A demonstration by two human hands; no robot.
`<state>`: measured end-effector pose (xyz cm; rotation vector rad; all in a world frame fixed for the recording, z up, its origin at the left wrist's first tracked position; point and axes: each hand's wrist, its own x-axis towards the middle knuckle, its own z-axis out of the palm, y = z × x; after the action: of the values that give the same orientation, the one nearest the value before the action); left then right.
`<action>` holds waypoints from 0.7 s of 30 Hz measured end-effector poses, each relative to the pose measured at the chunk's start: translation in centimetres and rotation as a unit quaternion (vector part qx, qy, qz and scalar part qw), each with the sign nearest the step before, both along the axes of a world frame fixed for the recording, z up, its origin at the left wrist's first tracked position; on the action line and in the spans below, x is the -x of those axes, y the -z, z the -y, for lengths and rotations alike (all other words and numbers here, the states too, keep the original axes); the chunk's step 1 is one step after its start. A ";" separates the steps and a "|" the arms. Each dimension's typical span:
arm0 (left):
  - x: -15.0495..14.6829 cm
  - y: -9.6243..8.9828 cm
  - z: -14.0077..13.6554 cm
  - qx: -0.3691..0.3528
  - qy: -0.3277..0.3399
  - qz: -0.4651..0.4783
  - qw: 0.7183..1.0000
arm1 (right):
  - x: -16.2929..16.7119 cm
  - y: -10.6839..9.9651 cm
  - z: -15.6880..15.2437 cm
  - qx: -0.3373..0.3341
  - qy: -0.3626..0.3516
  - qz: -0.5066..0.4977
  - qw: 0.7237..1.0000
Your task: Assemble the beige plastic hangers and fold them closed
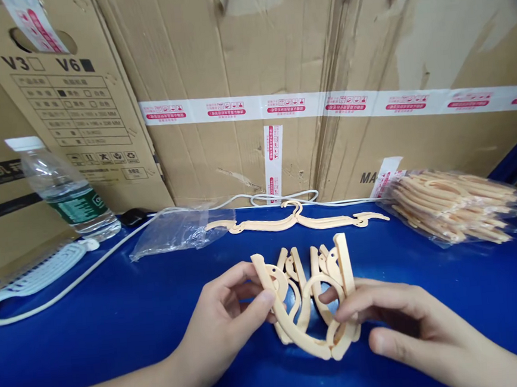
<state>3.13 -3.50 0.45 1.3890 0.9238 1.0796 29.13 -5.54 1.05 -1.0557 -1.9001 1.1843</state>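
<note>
In front of me is a cream plastic folding clothes hanger [299, 333], its two arms folded upward and its hook curving between them. My left hand [232, 309] pinches its left arm between thumb and fingers. The fingers of my right hand [397, 314] curl around its right arm, fingertips near the hook, while the thumb stays apart. Close behind stand more folded hanger parts [294, 261], partly hidden by the front one. Farther back an unfolded hanger [270, 223] lies flat with its hook toward the boxes.
Bagged hangers [456, 202] are piled at the right on the blue table [132, 358]. A clear plastic bag [176, 233], a pale blue hairbrush [45, 270], a water bottle [68, 190] and a white cable [90, 272] lie or stand left. Cardboard boxes [230, 58] wall the back.
</note>
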 end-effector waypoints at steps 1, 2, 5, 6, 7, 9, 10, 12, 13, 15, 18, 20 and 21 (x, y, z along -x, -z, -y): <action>0.0 0.0 0.1 0.002 0.004 0.004 1.000 | -0.2 0.2 0.3 -0.014 0.000 0.017 1.000; 0.0 0.1 0.1 0.004 0.008 0.011 1.000 | -0.4 0.5 0.5 -0.025 0.001 0.034 0.999; 0.1 0.3 0.3 0.006 0.015 0.049 0.999 | -1.0 1.3 0.9 -0.031 -0.001 0.071 0.997; 0.1 0.3 0.3 0.003 0.017 0.058 0.998 | -1.2 1.5 1.0 -0.026 -0.004 0.075 0.997; 0.1 0.3 0.4 -0.002 0.022 0.058 0.998 | -1.2 1.6 1.0 -0.019 -0.007 0.074 0.997; 0.2 0.4 0.7 -0.022 0.036 0.035 0.998 | -1.2 1.6 1.0 -0.005 -0.012 0.064 0.998; 0.2 0.4 0.9 -0.037 0.049 0.017 0.998 | -1.1 1.6 1.0 -0.002 -0.015 0.058 0.998; 0.2 0.4 1.2 -0.064 0.085 -0.016 0.994 | -1.1 1.4 1.1 -0.012 -0.020 0.056 0.998; 0.3 0.5 1.3 -0.071 0.106 -0.025 0.992 | -1.1 1.2 1.1 -0.024 -0.023 0.059 0.998; 0.3 0.6 1.5 -0.071 0.141 -0.031 0.987 | -1.2 1.1 1.2 -0.052 -0.027 0.076 0.995; 0.4 0.7 1.5 -0.064 0.153 -0.017 0.986 | -1.6 1.0 1.3 -0.079 -0.024 0.115 0.990; 0.3 0.6 1.4 -0.061 0.144 -0.005 0.988 | -1.8 0.9 1.3 -0.085 -0.022 0.136 0.987; 0.3 0.5 1.3 -0.057 0.139 -0.001 0.989 | -1.8 0.9 1.3 -0.084 -0.020 0.141 0.986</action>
<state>2.87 -4.80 -0.07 1.5605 0.6524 0.9293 30.96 -6.83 0.14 -1.1431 -2.2044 0.9137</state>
